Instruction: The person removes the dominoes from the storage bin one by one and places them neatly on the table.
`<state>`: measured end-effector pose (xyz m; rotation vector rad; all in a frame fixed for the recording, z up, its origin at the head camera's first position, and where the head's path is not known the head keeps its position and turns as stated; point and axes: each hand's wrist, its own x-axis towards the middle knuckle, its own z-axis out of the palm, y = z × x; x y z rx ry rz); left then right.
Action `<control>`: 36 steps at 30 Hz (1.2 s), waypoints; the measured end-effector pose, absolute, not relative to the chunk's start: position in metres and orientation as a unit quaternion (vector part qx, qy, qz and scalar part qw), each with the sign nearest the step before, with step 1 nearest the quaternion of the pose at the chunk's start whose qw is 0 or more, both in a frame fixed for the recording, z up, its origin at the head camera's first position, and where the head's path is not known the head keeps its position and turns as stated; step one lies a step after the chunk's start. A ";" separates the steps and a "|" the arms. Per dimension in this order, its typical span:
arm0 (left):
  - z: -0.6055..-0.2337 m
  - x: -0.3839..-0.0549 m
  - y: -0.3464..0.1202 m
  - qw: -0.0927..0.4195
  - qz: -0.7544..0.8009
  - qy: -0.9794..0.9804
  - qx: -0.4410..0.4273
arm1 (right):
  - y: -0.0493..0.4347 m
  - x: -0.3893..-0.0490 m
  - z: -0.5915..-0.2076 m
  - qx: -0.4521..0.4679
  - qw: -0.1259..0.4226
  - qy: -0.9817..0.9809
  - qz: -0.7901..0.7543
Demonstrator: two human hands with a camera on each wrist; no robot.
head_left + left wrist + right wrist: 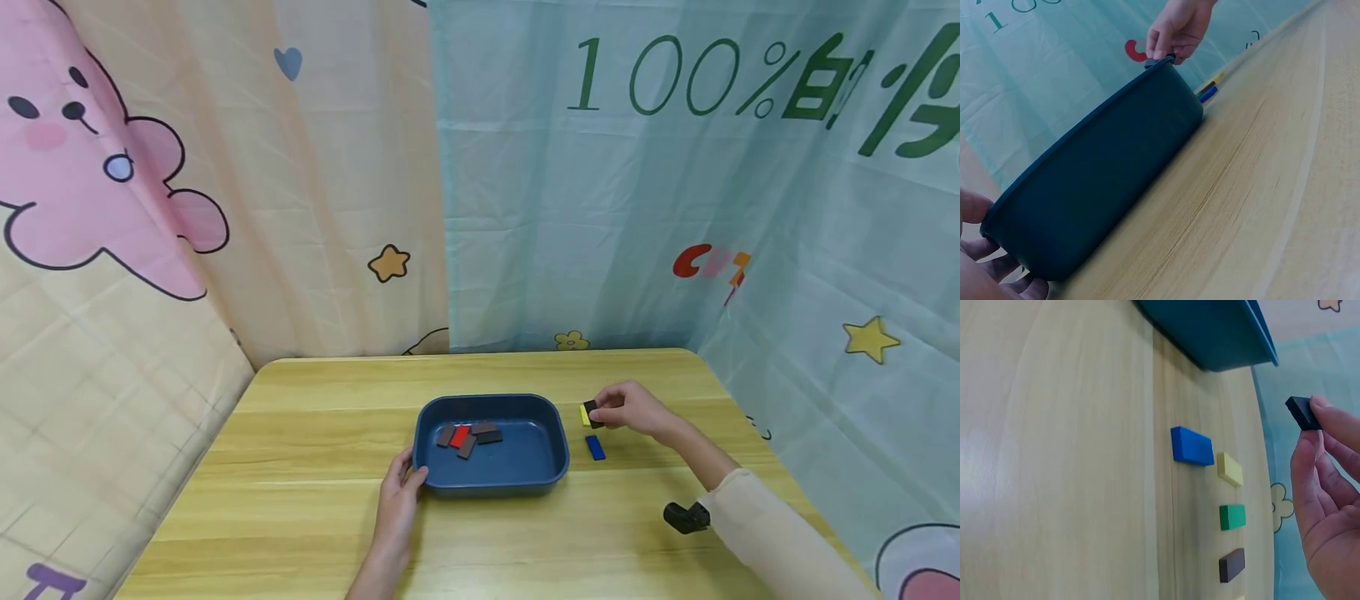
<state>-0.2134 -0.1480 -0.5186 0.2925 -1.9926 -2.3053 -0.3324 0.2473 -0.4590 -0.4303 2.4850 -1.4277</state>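
A dark blue rectangular tub (495, 490) stands on the table with several brown blocks (467, 447), a red block (460, 437) and a black block (490, 437) inside. My left hand (397, 500) grips its left end, thumb at the rim and fingers round the outer wall. Between thumb and fingertips, my right hand (633, 410) pinches another small black block (1301, 413), raised over the table to the right of the tub. Under it lie a blue block (1192, 447) and a yellow block (1230, 469).
In the right wrist view, a green block (1232, 517) and a dark brown block (1232, 565) lie in line with the yellow one. A black device (686, 517) sits by the right sleeve. Printed curtains (570, 192) hang behind the wooden table (315, 433).
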 end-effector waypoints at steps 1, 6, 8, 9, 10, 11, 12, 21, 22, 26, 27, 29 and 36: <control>-0.518 -0.213 -0.148 0.040 -0.753 -0.650 0.097 | 0.250 -0.331 -0.460 -0.146 0.122 0.852 -0.488; -0.519 -0.214 -0.149 0.034 -0.751 -0.651 0.105 | 0.261 -0.325 -0.464 -0.124 0.120 0.860 -0.481; -0.519 -0.214 -0.149 0.034 -0.751 -0.651 0.104 | 0.265 -0.322 -0.465 -0.120 0.121 0.860 -0.481; -0.518 -0.214 -0.149 0.034 -0.752 -0.650 0.103 | 0.267 -0.321 -0.466 -0.117 0.121 0.860 -0.482; -0.518 -0.214 -0.149 0.035 -0.753 -0.649 0.102 | 0.269 -0.320 -0.466 -0.116 0.122 0.861 -0.481; -0.519 -0.214 -0.149 0.036 -0.754 -0.649 0.100 | 0.271 -0.319 -0.468 -0.114 0.123 0.861 -0.481; -0.519 -0.214 -0.148 0.036 -0.754 -0.648 0.098 | 0.273 -0.318 -0.469 -0.112 0.124 0.860 -0.482; -0.519 -0.214 -0.148 0.040 -0.754 -0.648 0.097 | 0.288 -0.316 -0.494 -0.100 0.137 0.865 -0.471; -0.519 -0.214 -0.149 0.040 -0.754 -0.648 0.098 | 0.289 -0.316 -0.497 -0.098 0.141 0.865 -0.472; -0.519 -0.214 -0.149 0.039 -0.755 -0.647 0.097 | 0.291 -0.315 -0.505 -0.096 0.144 0.864 -0.473; -0.519 -0.214 -0.149 0.039 -0.755 -0.647 0.097 | 0.291 -0.315 -0.506 -0.095 0.141 0.866 -0.471; -0.519 -0.214 -0.149 0.040 -0.755 -0.647 0.096 | 0.291 -0.315 -0.507 -0.095 0.135 0.871 -0.462; -0.520 -0.214 -0.150 0.044 -0.757 -0.646 0.090 | 0.287 -0.313 -0.506 -0.091 0.107 0.897 -0.419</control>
